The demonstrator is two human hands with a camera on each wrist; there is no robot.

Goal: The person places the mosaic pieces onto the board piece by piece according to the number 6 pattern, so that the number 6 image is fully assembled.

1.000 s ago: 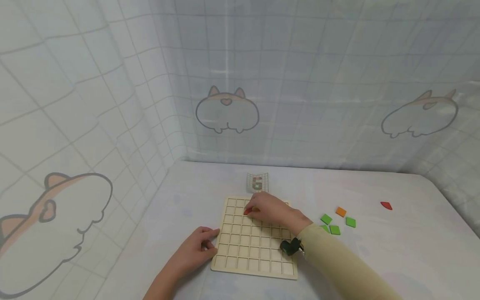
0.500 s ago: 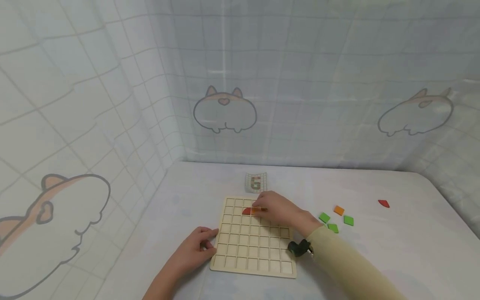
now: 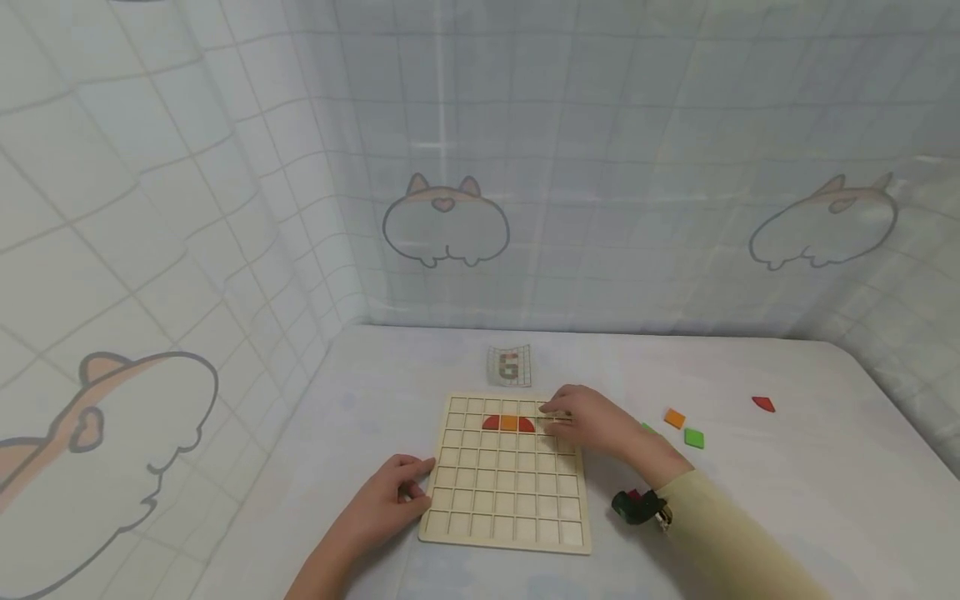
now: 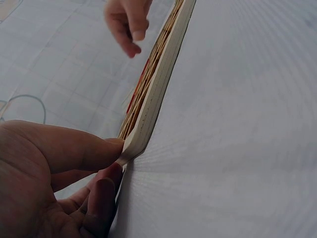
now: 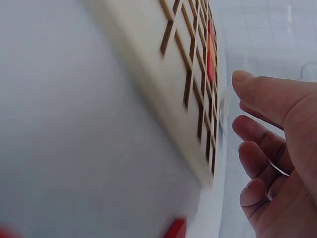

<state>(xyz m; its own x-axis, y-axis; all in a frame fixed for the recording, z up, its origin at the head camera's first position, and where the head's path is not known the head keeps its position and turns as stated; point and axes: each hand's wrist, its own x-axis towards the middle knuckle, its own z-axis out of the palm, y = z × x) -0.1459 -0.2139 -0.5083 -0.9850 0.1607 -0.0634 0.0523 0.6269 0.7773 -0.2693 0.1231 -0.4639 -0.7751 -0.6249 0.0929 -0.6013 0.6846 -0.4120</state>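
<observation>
The curtain (image 3: pixel 630 250) behind carries printed corgi outlines but no lettering. On the white bench (image 3: pixel 810 500) lies the wooden grid board (image 3: pixel 497 481), flat and unmarked by any brand.

The change is at its second row from the far edge. Half a second ago the right hand (image 3: pixel 596 423) covered the right end of that short run of tiles; now it has shifted rightward and uncovered all of it. Its thumb and fingers are spread well apart with nothing between them, above the board's far right part. The left hand (image 3: pixel 393 500) has stayed put, thumb and bent fingers holding the board's left edge.

Past the far edge, the gridded pattern card (image 3: pixel 509 367) shows a blocky red and green figure, readable as a G or a 6; I cannot tell which.

In the uncovered row, an orange square tile (image 3: pixel 509 423) sits between the left red quarter-circle tile (image 3: pixel 491 423) and the right red quarter-circle tile (image 3: pixel 527 424). All three look seated in their cells, so this run seems placed and the right hand free.

Loose at right lie a spare orange tile (image 3: pixel 674 417), a green square tile (image 3: pixel 693 437) and, farther off, a spare red tile (image 3: pixel 763 403).
</observation>
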